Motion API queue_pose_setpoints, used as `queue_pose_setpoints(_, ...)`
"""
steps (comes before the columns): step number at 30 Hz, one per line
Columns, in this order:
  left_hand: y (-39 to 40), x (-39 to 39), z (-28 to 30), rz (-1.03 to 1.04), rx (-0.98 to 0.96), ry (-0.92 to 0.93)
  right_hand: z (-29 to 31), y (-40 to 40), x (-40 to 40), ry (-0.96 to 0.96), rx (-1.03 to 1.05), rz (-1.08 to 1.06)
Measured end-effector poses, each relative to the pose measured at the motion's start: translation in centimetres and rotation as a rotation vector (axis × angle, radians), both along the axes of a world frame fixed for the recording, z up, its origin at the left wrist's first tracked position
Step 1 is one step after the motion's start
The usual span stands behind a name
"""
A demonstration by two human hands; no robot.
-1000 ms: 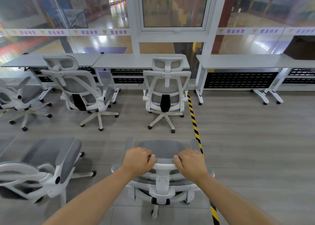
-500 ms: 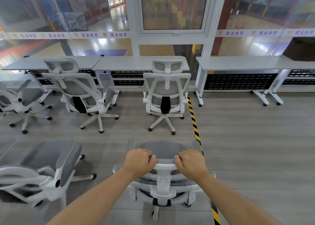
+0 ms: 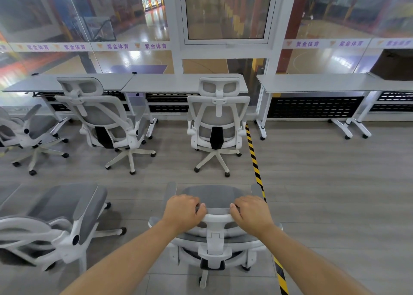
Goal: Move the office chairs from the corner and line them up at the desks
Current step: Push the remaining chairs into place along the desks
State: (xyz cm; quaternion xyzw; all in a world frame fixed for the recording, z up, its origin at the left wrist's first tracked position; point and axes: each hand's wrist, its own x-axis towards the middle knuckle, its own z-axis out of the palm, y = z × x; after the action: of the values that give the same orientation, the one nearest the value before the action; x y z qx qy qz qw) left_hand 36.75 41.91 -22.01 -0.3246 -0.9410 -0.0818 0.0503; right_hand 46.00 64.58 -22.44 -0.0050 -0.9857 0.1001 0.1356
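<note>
Head view, the only one: the held chair (image 3: 214,234) stands on the grey floor (image 3: 335,194) in the near centre, back toward the camera, just beside the yellow-black tape line (image 3: 253,158) and well short of the row of desks (image 3: 312,86) along the glass wall. Judged to roll easily on its castors, but top-heavy and free to swivel, so pushing from one side would likely turn it. White frame looks stiff, mesh soft; the rigid headrest rim is the sensible hold. Left hand (image 3: 184,212) and right hand (image 3: 252,213) both sit on that rim, fingers curled over its front edge and gripping it, one on each side of the centre post. Forearms reach forward and slightly inward, wrists roughly level. The right-hand surface has no chair in front of it, a likely destination.
</note>
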Motion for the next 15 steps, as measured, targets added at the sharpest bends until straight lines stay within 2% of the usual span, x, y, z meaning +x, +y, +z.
queue_pose_setpoints(15,-0.16,0.02,0.11,-0.024,0.01,0.002,0.48,-0.12,0.26,-0.088,0.008,0.002)
